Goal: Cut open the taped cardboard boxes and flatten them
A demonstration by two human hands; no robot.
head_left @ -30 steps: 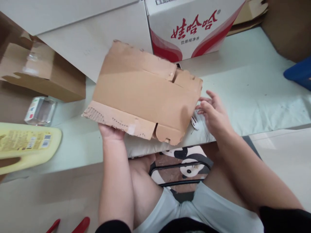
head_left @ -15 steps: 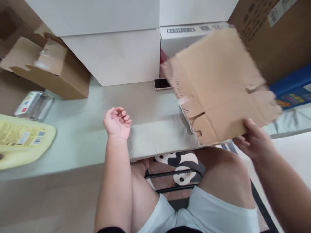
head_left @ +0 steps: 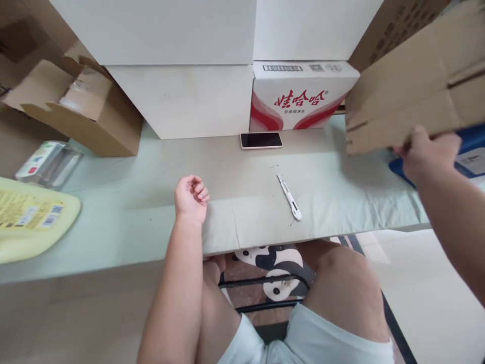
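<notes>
Right fingers: closed in a pinch on the lower edge of a flattened cardboard sheet (head_left: 405, 86), thumb on the near face; the fingertips behind it are hidden. Right hand (head_left: 430, 149) slightly blurred. Left hand (head_left: 192, 198): fingers half curled toward the palm, gap narrow; whether it rests on the cloth or hovers, cannot tell.

Sheet position: raised and tilted at the right side of the table, its far end cut off by the edge of view. A blue object (head_left: 470, 157) shows beyond and below it, partly covered by the right hand; a printed brown carton (head_left: 397, 25) stands behind.

Between the hands, on the pale green cloth (head_left: 227, 182): a white utility knife (head_left: 289, 196), lying at a slant, small dark bits near it. Further back, a phone (head_left: 261, 140), screen dark, lies just before a red-and-white carton (head_left: 299, 101). Beside that carton stands a white box (head_left: 189, 101).

Left of the left hand: a yellow jug (head_left: 38, 222), a clear plastic container (head_left: 60, 164), a brown box (head_left: 113, 124) with flaps raised
</notes>
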